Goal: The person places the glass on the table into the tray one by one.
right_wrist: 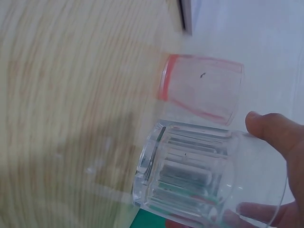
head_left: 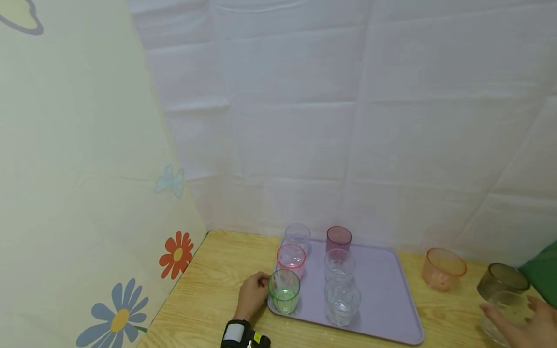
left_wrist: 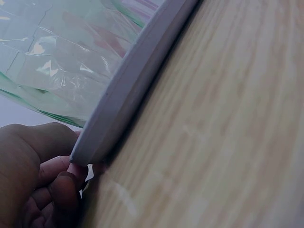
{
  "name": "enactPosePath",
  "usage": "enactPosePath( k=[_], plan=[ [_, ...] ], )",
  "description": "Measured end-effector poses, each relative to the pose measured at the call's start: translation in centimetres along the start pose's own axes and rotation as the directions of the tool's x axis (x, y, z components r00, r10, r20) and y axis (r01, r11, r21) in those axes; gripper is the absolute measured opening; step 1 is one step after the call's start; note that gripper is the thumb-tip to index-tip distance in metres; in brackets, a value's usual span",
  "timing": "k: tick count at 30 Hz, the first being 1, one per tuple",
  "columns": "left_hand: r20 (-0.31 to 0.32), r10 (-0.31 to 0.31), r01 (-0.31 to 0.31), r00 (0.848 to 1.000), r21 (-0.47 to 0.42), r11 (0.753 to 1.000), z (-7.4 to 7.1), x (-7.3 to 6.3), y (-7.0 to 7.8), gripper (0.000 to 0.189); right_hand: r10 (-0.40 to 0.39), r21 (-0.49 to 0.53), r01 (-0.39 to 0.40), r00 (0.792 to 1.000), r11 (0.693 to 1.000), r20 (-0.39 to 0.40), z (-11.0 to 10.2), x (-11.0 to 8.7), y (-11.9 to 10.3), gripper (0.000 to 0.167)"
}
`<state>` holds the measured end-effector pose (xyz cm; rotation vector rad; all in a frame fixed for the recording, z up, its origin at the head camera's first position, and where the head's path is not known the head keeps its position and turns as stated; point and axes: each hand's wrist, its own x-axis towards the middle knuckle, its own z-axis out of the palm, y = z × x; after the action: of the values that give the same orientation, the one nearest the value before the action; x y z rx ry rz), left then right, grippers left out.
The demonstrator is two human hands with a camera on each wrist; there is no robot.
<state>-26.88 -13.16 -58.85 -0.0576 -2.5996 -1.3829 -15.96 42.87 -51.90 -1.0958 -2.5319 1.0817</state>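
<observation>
At the near left corner of a lilac tray, my left hand pinches the rim. Fingers curl around that corner in the left wrist view. Close beside it on the tray stands a green-tinted glass. Far to the right, my right hand grips a clear glass around its sides. The right wrist view shows the thumb on one side of this glass, its thick ribbed base facing the table. A smoky brown glass is just behind it.
Behind the green glass stand a pink-rimmed glass and a pale purple glass. A second row has a plum glass and two clear ones. An orange glass sits right of the tray; a green object is farther right.
</observation>
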Motion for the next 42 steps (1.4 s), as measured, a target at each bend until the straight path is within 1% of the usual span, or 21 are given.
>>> enactPosePath(
  k=[2,4,7,9,13,17,18,20,22,24,25,28,32,34,35,38,42],
  plan=[
    [0.002,0.000,0.000,1.000,0.001,1.000,0.0,0.0,0.0,0.013,-0.031,-0.071,0.029,0.999,0.997,-0.018,-0.1,-0.6,-0.5,0.110],
    [0.003,0.000,0.000,1.000,-0.002,1.000,0.0,0.0,0.1,0.013,-0.060,-0.151,0.054,0.998,0.987,-0.031,-0.2,-0.9,-0.8,0.109],
    [0.004,-0.001,0.001,1.000,-0.006,1.000,-0.1,0.0,0.1,0.013,-0.086,-0.228,0.081,0.996,0.970,-0.009,-0.2,-1.0,-1.3,0.112],
    [0.004,-0.002,0.002,1.000,-0.005,1.000,-0.2,0.0,0.2,0.012,-0.084,-0.251,0.088,0.996,0.964,0.026,-0.1,-1.0,-1.5,0.116],
    [0.004,-0.002,0.002,1.000,-0.002,1.000,-0.2,0.0,0.3,0.013,-0.127,-0.277,0.141,0.990,0.950,0.067,0.0,-1.2,-2.0,0.117],
    [0.002,0.000,0.000,1.000,-0.005,1.000,-0.3,0.0,0.4,0.013,-0.234,-0.270,0.248,0.969,0.931,0.082,0.0,-1.1,-2.6,0.116],
    [0.002,0.000,0.000,1.000,-0.006,1.000,-0.3,0.0,0.4,0.013,-0.244,-0.269,0.260,0.965,0.927,0.091,0.0,-1.2,-2.8,0.115],
    [0.003,-0.003,0.003,1.000,-0.006,1.000,-0.3,0.0,0.3,0.013,-0.241,-0.264,0.261,0.965,0.928,0.107,0.2,-1.4,-3.2,0.115],
    [0.005,-0.009,0.009,1.000,-0.005,1.000,-0.2,0.1,0.3,0.014,-0.262,-0.261,0.280,0.960,0.924,0.102,0.6,-1.5,-3.3,0.114],
    [0.007,-0.015,0.015,1.000,-0.003,1.000,-0.2,0.1,0.3,0.014,-0.242,-0.263,0.262,0.964,0.929,0.106,1.0,-1.7,-3.5,0.114],
    [0.009,-0.018,0.018,1.000,-0.004,1.000,-0.1,0.1,0.3,0.014,-0.247,-0.261,0.267,0.963,0.928,0.106,1.1,-1.7,-3.5,0.115],
    [0.008,-0.018,0.018,1.000,-0.001,1.000,-0.1,0.1,0.4,0.015,-0.329,-0.248,0.343,0.939,0.906,0.100,1.2,-1.5,-3.7,0.111],
    [0.004,-0.006,0.006,1.000,0.008,1.000,0.0,0.1,0.2,0.014,-0.403,-0.233,0.415,0.910,0.880,0.100,1.2,-1.7,-4.2,0.108],
    [0.003,0.000,0.000,1.000,0.010,1.000,0.1,0.1,0.1,0.013,-0.408,-0.227,0.422,0.907,0.878,0.109,1.4,-1.9,-4.3,0.108],
    [0.003,0.001,-0.001,1.000,0.010,1.000,0.1,0.1,0.0,0.013,-0.396,-0.228,0.414,0.910,0.882,0.120,1.6,-2.0,-4.5,0.111],
    [0.003,0.004,-0.004,1.000,0.008,1.000,0.1,0.2,-0.1,0.013,-0.389,-0.215,0.411,0.911,0.886,0.139,2.1,-2.3,-4.8,0.114],
    [0.002,0.004,-0.004,1.000,0.010,1.000,0.1,0.2,0.0,0.013,-0.430,-0.183,0.448,0.893,0.875,0.132,2.8,-2.5,-5.4,0.117]
  ],
)
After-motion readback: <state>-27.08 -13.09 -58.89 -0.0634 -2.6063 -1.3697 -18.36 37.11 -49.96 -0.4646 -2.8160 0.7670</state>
